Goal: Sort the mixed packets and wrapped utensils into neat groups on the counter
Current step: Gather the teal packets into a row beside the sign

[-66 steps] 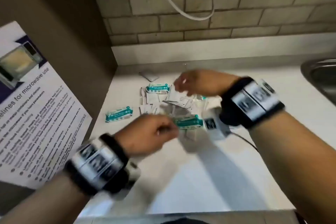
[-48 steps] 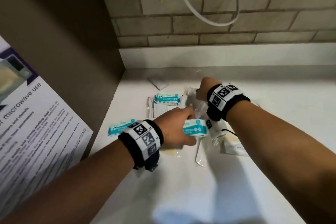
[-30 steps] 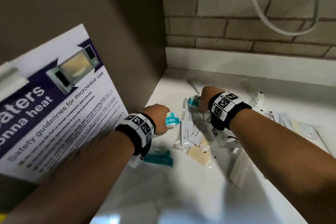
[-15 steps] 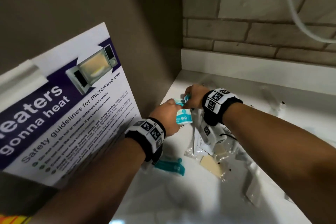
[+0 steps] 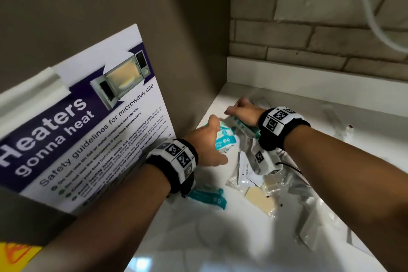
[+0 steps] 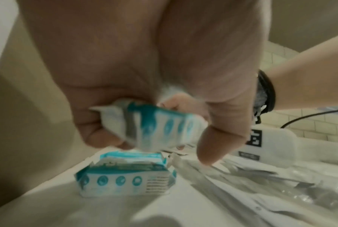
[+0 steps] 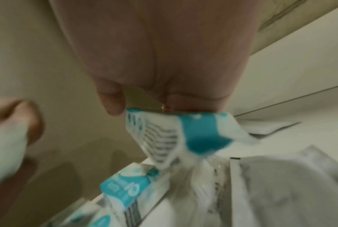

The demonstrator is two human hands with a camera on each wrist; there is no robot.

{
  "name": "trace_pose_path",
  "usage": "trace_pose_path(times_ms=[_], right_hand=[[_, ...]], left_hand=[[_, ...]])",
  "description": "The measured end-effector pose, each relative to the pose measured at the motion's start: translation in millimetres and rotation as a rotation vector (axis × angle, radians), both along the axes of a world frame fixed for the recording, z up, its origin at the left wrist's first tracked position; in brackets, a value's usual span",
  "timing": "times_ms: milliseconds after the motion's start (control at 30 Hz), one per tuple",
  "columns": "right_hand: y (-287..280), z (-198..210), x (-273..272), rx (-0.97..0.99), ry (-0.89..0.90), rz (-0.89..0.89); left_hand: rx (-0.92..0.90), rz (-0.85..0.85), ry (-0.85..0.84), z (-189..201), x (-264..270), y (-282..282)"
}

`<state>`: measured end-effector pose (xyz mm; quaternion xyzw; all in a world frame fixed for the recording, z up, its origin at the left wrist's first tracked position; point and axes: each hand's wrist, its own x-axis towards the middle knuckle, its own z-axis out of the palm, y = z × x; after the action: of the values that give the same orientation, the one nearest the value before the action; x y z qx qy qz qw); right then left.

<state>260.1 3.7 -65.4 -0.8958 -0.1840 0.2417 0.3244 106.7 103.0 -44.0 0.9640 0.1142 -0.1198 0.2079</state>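
My left hand grips a teal-and-white packet near the counter's far-left corner; the left wrist view shows the packet between thumb and curled fingers. Just beyond it, my right hand pinches a second teal packet by its top edge. A third teal packet lies on the white counter under my hands. Another teal packet lies below my left wrist. A loose pile of clear-wrapped utensils and small sachets spreads to the right, with a beige sachet in it.
A microwave safety poster leans on the brown side panel at the left. The brick wall and white backsplash close off the back. A white cable hangs above. More clear wrappers lie at the right.
Both hands have carried their teal packets from the middle of the pile to the counter's far-left corner. The head view has swung left, bringing the poster into view.
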Motion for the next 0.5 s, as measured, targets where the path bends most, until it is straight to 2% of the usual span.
trace_pose_path(times_ms=[133, 300, 500], right_hand=[[-10, 16, -4, 0.061, 0.047, -0.127], [-15, 11, 2, 0.05, 0.0, -0.024], [-7, 15, 1, 0.212, -0.054, -0.021]], left_hand=[[0.067, -0.024, 0.087, -2, -11, -3], [0.241, -0.184, 0.012, 0, -16, 1], [0.342, -0.221, 0.049, -2, -20, 13]])
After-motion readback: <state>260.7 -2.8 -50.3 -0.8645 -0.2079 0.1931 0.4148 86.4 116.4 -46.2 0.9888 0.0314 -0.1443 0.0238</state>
